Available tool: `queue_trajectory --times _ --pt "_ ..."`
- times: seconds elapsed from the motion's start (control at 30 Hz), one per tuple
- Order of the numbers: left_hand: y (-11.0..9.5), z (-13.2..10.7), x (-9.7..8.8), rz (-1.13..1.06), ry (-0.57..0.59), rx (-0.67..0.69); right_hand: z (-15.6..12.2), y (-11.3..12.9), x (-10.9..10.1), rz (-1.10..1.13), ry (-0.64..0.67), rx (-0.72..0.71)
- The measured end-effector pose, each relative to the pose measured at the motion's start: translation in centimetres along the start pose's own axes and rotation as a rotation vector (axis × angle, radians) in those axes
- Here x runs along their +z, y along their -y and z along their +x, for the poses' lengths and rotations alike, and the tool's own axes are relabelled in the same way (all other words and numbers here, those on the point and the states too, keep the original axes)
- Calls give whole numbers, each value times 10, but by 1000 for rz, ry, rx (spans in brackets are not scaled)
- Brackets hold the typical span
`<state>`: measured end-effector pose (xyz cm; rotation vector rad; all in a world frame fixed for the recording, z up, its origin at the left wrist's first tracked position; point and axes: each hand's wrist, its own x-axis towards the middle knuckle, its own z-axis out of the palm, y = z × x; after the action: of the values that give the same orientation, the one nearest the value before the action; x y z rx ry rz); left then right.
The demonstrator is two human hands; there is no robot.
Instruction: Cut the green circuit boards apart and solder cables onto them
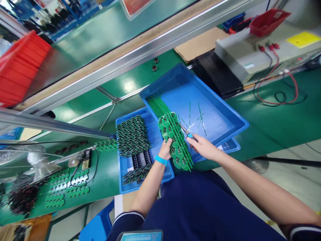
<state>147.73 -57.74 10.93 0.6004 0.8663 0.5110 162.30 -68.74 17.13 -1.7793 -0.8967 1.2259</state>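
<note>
Navy shirt [195, 207] is filling the bottom of the frame as I'm reaching both forearms out over a blue tray [200, 97], holding a green circuit-board strip [177, 147] at centre frame, its long axis running from upper left to lower right. My left hand [165, 149] is nearer, closing around the strip's edge, while my right hand [202, 147] is angling in from the right, pinching small tweezers [187, 131] narrowly, their tips pointing at the strip.
</note>
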Motion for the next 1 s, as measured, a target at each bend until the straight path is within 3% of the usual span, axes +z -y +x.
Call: queue_trajectory --times 0.27,0.47,0.6,0.73,1.0 --pt "1 -3 -3 -16 14 -10 0 5 0 23 -22 -30" --pt "7 -2 -2 -33 95 -160 3 4 6 190 192 15" --pt "5 3 0 -86 153 -274 8 2 3 174 168 15" --pt "0 7 -3 -105 103 -189 -6 -8 -6 71 67 27" --pt "-12 9 -8 -89 38 -76 -46 -9 5 -198 136 60"
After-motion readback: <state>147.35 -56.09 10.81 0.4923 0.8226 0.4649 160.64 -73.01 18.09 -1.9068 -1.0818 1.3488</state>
